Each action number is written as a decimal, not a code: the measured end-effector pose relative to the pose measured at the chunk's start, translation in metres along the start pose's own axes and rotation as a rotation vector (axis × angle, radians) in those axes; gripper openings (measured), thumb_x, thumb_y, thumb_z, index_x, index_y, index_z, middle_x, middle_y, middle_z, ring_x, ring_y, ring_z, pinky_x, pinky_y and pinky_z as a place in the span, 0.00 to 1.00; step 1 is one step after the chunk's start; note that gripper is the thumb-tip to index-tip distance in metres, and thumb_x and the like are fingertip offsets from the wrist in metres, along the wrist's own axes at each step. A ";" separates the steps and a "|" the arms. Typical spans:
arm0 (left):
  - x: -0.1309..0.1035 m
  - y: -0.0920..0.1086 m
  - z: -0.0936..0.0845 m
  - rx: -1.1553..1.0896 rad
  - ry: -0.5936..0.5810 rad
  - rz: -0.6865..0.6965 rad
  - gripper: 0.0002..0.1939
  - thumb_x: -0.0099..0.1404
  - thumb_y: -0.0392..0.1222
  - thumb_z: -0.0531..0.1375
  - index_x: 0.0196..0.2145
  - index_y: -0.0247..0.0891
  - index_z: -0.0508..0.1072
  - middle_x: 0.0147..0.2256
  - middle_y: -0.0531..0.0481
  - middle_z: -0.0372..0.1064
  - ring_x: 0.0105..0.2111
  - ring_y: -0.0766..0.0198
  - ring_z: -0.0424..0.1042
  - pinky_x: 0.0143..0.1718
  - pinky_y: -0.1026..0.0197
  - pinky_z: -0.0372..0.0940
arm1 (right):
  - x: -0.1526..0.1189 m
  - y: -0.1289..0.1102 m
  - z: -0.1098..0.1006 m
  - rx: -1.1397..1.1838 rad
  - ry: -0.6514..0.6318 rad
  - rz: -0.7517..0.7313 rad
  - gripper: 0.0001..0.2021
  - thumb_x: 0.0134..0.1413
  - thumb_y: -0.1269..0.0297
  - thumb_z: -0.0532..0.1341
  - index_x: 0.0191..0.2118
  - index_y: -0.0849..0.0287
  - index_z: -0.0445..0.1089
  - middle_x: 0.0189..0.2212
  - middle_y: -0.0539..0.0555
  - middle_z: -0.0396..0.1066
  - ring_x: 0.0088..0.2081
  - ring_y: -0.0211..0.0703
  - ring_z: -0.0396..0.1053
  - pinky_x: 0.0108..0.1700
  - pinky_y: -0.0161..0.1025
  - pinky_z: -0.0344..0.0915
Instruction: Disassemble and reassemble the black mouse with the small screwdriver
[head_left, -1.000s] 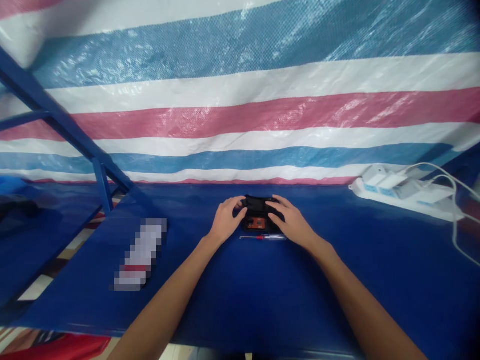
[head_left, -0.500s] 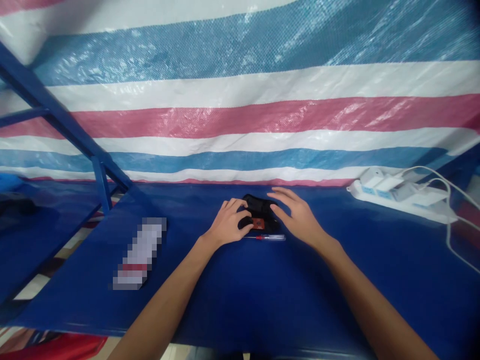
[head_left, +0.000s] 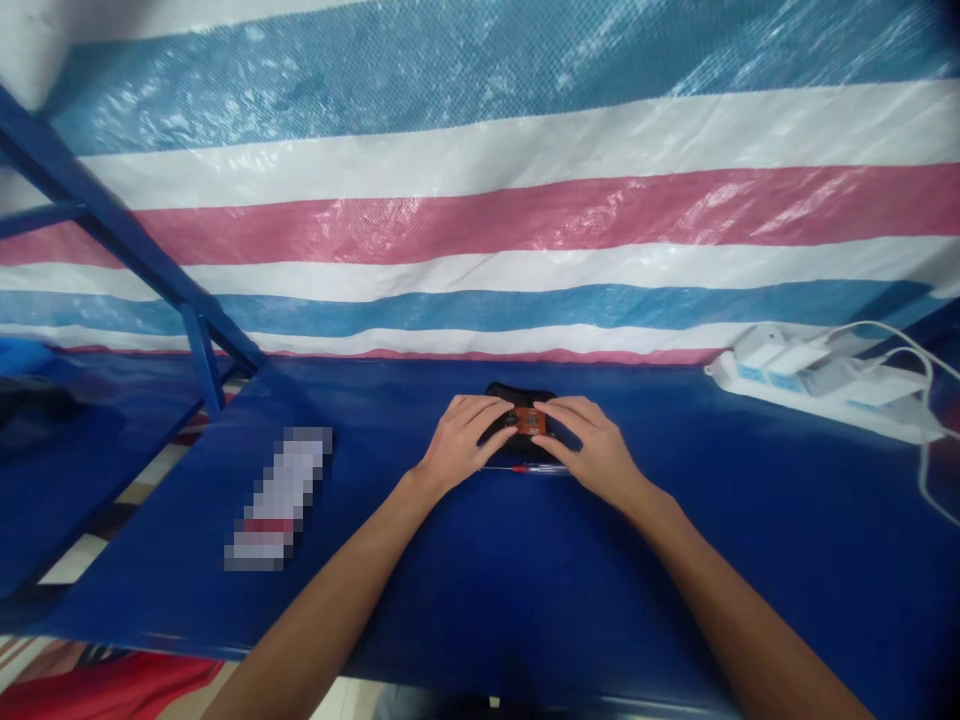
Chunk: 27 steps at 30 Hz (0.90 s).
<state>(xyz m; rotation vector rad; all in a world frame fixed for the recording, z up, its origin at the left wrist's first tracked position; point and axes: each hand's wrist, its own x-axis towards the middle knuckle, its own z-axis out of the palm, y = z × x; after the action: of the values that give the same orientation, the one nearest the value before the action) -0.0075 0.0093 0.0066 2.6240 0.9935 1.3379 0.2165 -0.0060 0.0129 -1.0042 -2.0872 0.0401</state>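
- Holding a small orange board [head_left: 532,421] at center frame, with the left hand [head_left: 463,437] at one end and the right hand [head_left: 591,438] at the other, over a broad blue bench [head_left: 480,590].
- Pinched at the left end between thumb and fingertips, and likewise at the right, with each grip apparently closed on the board.
- Placed directly over or inside a black casing [head_left: 504,392], seen mostly beyond the board at center frame; too close in view to tell resting from raised.
- Laid crosswise just below the hands: a screwdriver [head_left: 532,469] with a red collar and clear handle, apparently out of use.
- Judged as partway along: showing the board bare, without a closed cover above it. Left to finish, by the same reading, with the board and casing not closed up as one; impossible to tell fitting in from lifting out.
- Hidden behind fingers: both board ends, much of the casing and the tip of the screwdriver's handle. Hard to make out: a dark round part [head_left: 513,417] at the board's left, lost against black.
- Masked by coarse pixels at left of frame: a pale oblong item [head_left: 279,495] with a red band.
- Cut off at the edges: red cloth [head_left: 127,685] at lower left, and white cords running from a loaded power strip [head_left: 817,402] at right.
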 end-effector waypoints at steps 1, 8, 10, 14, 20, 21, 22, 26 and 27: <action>0.000 0.001 0.001 0.010 0.020 0.012 0.12 0.69 0.43 0.59 0.48 0.36 0.71 0.44 0.44 0.76 0.44 0.58 0.74 0.46 0.54 0.66 | 0.000 0.000 0.001 -0.004 0.015 -0.014 0.18 0.59 0.59 0.61 0.53 0.56 0.69 0.44 0.60 0.75 0.45 0.51 0.72 0.48 0.51 0.70; 0.000 0.006 0.001 0.025 0.098 0.057 0.14 0.67 0.41 0.61 0.49 0.36 0.71 0.44 0.43 0.75 0.44 0.58 0.74 0.44 0.55 0.68 | -0.002 -0.002 0.003 -0.001 0.077 -0.032 0.17 0.58 0.61 0.63 0.53 0.56 0.69 0.44 0.59 0.76 0.45 0.50 0.73 0.47 0.50 0.71; 0.000 0.006 0.002 0.009 0.110 0.053 0.14 0.67 0.41 0.61 0.50 0.37 0.71 0.44 0.43 0.75 0.44 0.58 0.74 0.44 0.55 0.68 | -0.002 -0.003 0.004 -0.003 0.092 -0.038 0.17 0.58 0.61 0.63 0.53 0.56 0.69 0.44 0.59 0.76 0.45 0.50 0.74 0.47 0.50 0.72; -0.002 0.005 0.003 -0.041 0.118 -0.001 0.20 0.65 0.43 0.64 0.54 0.40 0.70 0.48 0.43 0.73 0.48 0.57 0.74 0.49 0.53 0.69 | -0.001 -0.005 0.003 -0.007 0.146 -0.030 0.16 0.58 0.62 0.63 0.52 0.55 0.70 0.43 0.59 0.76 0.43 0.49 0.75 0.46 0.48 0.73; -0.005 0.002 0.008 -0.085 0.149 -0.031 0.21 0.65 0.42 0.64 0.56 0.42 0.69 0.48 0.44 0.74 0.46 0.57 0.75 0.49 0.52 0.70 | -0.001 -0.005 0.001 0.017 0.162 -0.009 0.18 0.58 0.63 0.63 0.54 0.55 0.71 0.44 0.59 0.76 0.45 0.49 0.75 0.48 0.48 0.73; -0.005 0.002 0.008 -0.085 0.153 -0.034 0.21 0.65 0.42 0.63 0.55 0.42 0.70 0.47 0.44 0.75 0.46 0.57 0.75 0.48 0.52 0.70 | -0.001 -0.005 0.001 0.030 0.139 -0.008 0.18 0.59 0.63 0.62 0.55 0.55 0.70 0.46 0.59 0.75 0.47 0.49 0.74 0.50 0.49 0.73; -0.006 0.002 0.008 -0.082 0.156 -0.037 0.21 0.65 0.42 0.63 0.55 0.42 0.70 0.47 0.44 0.75 0.46 0.57 0.75 0.48 0.52 0.70 | -0.001 -0.005 0.001 0.047 0.112 -0.008 0.18 0.60 0.64 0.61 0.56 0.54 0.70 0.48 0.59 0.74 0.49 0.49 0.73 0.52 0.49 0.72; -0.005 0.003 0.008 -0.069 0.170 -0.030 0.20 0.65 0.42 0.64 0.54 0.41 0.70 0.46 0.44 0.75 0.45 0.57 0.76 0.47 0.52 0.70 | -0.002 -0.007 0.002 0.126 0.043 -0.019 0.17 0.62 0.68 0.57 0.55 0.53 0.71 0.55 0.59 0.70 0.53 0.48 0.70 0.55 0.48 0.71; -0.005 0.003 0.008 -0.067 0.172 -0.026 0.20 0.65 0.42 0.64 0.54 0.41 0.70 0.46 0.44 0.75 0.45 0.57 0.76 0.47 0.53 0.70 | -0.001 -0.008 0.002 0.141 0.047 -0.022 0.16 0.62 0.68 0.57 0.54 0.54 0.72 0.55 0.59 0.69 0.54 0.48 0.70 0.55 0.48 0.71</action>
<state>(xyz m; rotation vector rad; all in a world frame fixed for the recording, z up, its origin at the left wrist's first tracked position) -0.0020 0.0059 -0.0010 2.4732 0.9787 1.5839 0.2108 -0.0118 0.0135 -0.8894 -2.0225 0.1496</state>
